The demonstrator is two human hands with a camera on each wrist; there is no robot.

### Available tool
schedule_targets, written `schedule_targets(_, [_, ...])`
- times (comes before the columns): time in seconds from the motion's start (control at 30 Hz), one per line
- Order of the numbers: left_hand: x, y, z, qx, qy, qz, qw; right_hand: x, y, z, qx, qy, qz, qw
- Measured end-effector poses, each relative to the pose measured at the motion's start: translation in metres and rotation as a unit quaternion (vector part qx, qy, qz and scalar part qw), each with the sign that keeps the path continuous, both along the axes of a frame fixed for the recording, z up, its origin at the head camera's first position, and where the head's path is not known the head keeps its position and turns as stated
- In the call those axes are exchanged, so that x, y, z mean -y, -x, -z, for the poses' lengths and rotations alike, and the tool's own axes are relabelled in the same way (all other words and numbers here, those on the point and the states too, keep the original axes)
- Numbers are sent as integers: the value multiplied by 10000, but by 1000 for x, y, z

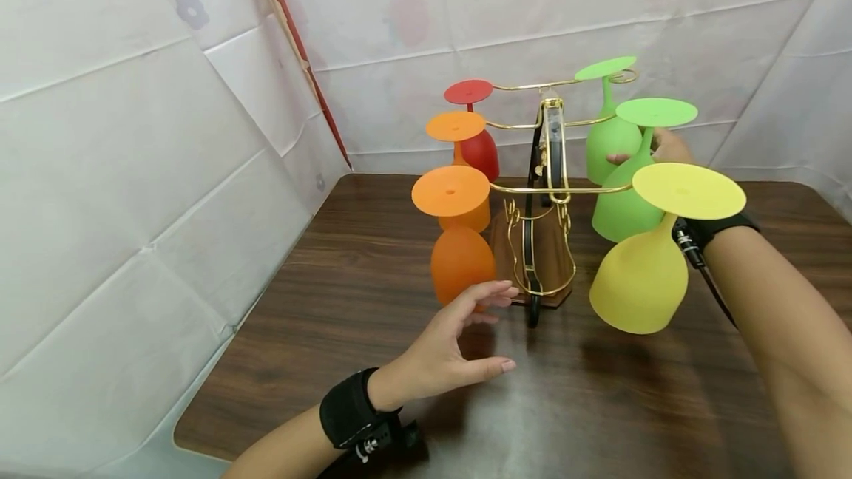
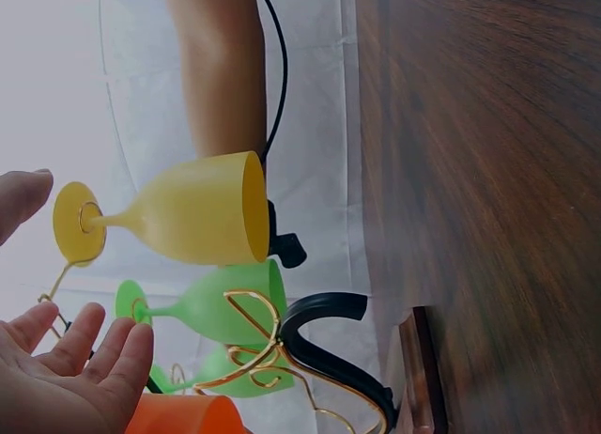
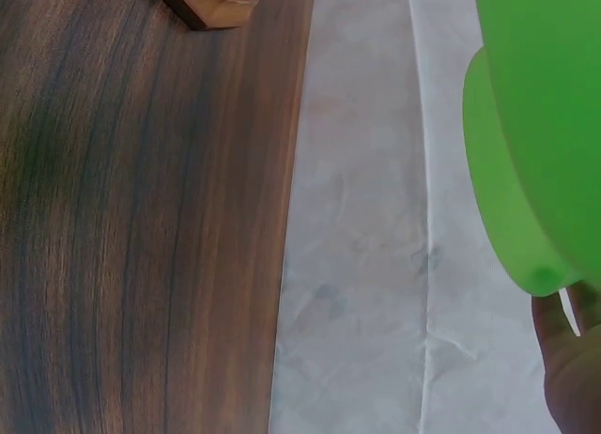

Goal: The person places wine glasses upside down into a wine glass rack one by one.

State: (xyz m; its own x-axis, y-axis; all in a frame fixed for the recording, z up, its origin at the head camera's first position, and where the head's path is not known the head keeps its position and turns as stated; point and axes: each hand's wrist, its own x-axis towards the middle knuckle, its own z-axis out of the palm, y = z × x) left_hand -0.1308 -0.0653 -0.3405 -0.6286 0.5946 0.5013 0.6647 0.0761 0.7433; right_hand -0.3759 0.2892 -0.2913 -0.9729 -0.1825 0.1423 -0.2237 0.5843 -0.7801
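A rack of gold wire and black curved bars (image 1: pixel 556 146) holds plastic wine glasses upside down by their feet. My right hand (image 1: pixel 668 146) reaches behind the right-hand row and grips the farthest green wine glass (image 1: pixel 609 146) by its bowl, partly hidden. The right wrist view shows fingers (image 3: pixel 556 333) against that green bowl (image 3: pixel 498 180). A second green wine glass (image 1: pixel 622 205) and a yellow wine glass (image 1: pixel 639 283) hang nearer. My left hand (image 1: pixel 442 350), fingers spread and holding nothing, is beside the nearest orange wine glass (image 1: pixel 461 261); contact cannot be told.
Another orange wine glass (image 1: pixel 469 214) and a red one (image 1: pixel 482 154) hang farther back on the left. The rack's wooden base (image 1: pixel 552 242) stands on a dark wood-grain table (image 1: pixel 333 272). Pale patterned sheeting (image 1: pixel 399 21) closes off the back and left.
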Motion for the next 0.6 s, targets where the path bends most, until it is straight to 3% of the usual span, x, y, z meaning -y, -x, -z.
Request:
schedule_targets(0.23, [0,1,0,5,-7,-4,10000,2,2,0,-56,-90,168,9998])
schedule_targets(0.6, [1,2,0,-46,46,-48,10000,-8,17,13,-177,647,144,9976])
